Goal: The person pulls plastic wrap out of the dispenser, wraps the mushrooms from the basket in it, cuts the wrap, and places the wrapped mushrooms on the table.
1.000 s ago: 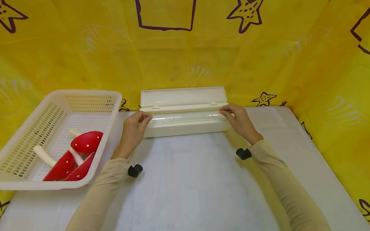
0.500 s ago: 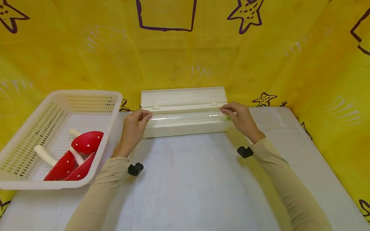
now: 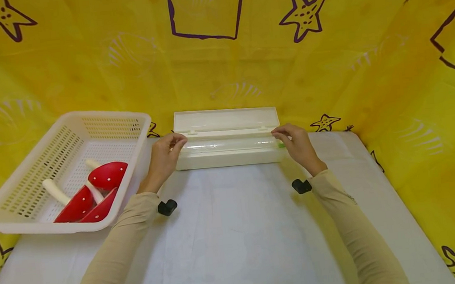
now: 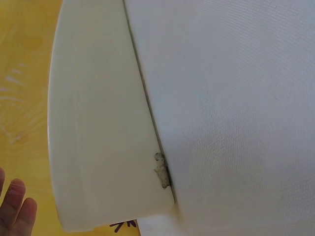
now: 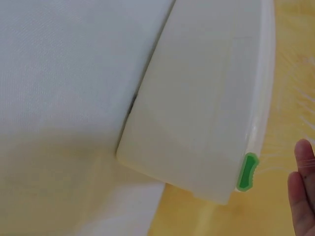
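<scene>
A long cream cling film dispenser [image 3: 229, 160] lies across the far end of the table in the head view, its lid [image 3: 225, 118] raised at the back. Clear cling film [image 3: 229, 144] stretches over its top between the two hands. At the left end, the left hand [image 3: 163, 161] pinches the film between thumb and fingertips. The right hand [image 3: 299, 148] pinches it likewise at the other end. Next to the right hand shows a green slider [image 5: 248, 172], on the dispenser's edge in the right wrist view. Fingers [image 4: 18, 209] of the left hand enter the left wrist view's lower corner.
On the left stands a white plastic basket [image 3: 9, 222] holding several red, white-dotted ladles [image 3: 107, 175] with cream handles. A white cloth [image 3: 236, 232] covers the table. Behind and to the right hangs a yellow curtain [image 3: 220, 69], close behind the dispenser.
The right hand has shifted slightly to the right, and the green slider beside it has come into view. The left hand and the dispenser have stayed nearly still.
</scene>
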The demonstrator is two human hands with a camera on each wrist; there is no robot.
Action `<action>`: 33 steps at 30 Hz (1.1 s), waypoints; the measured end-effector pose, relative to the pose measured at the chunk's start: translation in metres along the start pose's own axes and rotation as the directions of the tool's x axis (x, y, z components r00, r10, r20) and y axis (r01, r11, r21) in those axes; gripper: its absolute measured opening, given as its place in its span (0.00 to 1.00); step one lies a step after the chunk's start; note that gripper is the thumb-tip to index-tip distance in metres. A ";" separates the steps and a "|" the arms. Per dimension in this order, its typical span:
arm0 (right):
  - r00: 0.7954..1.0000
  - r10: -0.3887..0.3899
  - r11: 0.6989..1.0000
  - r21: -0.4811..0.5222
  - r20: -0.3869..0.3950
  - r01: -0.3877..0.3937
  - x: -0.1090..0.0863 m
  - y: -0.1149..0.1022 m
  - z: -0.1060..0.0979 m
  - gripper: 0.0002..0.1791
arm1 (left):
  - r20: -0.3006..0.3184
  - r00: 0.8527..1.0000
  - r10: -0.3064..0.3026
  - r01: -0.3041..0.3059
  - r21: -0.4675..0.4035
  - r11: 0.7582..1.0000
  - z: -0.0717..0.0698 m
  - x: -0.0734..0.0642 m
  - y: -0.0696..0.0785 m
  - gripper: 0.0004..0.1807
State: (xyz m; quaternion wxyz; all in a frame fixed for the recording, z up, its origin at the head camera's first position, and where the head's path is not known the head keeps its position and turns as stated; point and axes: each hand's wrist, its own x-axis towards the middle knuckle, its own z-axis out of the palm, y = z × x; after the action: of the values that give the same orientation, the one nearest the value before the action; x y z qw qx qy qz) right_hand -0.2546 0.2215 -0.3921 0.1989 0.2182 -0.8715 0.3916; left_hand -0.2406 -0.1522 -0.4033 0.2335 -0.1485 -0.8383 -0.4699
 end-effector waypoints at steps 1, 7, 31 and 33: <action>1.000 0.000 1.000 0.002 -0.001 0.000 0.000 0.000 0.000 0.07 | 0.000 1.000 0.001 -0.001 -0.003 1.000 0.000 0.000 0.000 0.07; 1.000 0.008 1.000 0.002 -0.012 -0.008 0.002 -0.001 -0.001 0.08 | -0.001 1.000 -0.003 0.003 -0.018 1.000 0.000 0.001 0.002 0.07; 0.999 0.035 0.999 0.010 -0.036 -0.034 0.013 -0.012 -0.006 0.09 | -0.034 0.999 -0.005 0.004 -0.025 1.000 -0.002 0.013 0.013 0.08; 0.999 0.040 0.999 0.006 -0.033 -0.040 0.014 -0.012 -0.007 0.10 | -0.036 0.999 -0.004 0.003 -0.024 1.000 -0.002 0.014 0.013 0.08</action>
State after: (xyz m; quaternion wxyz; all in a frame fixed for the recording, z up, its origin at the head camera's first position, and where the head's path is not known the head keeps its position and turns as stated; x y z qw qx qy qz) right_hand -0.2584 0.2163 -0.3730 0.2050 0.1945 -0.8713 0.4012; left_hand -0.2456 -0.1471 -0.3856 0.2462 -0.1413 -0.8285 -0.4827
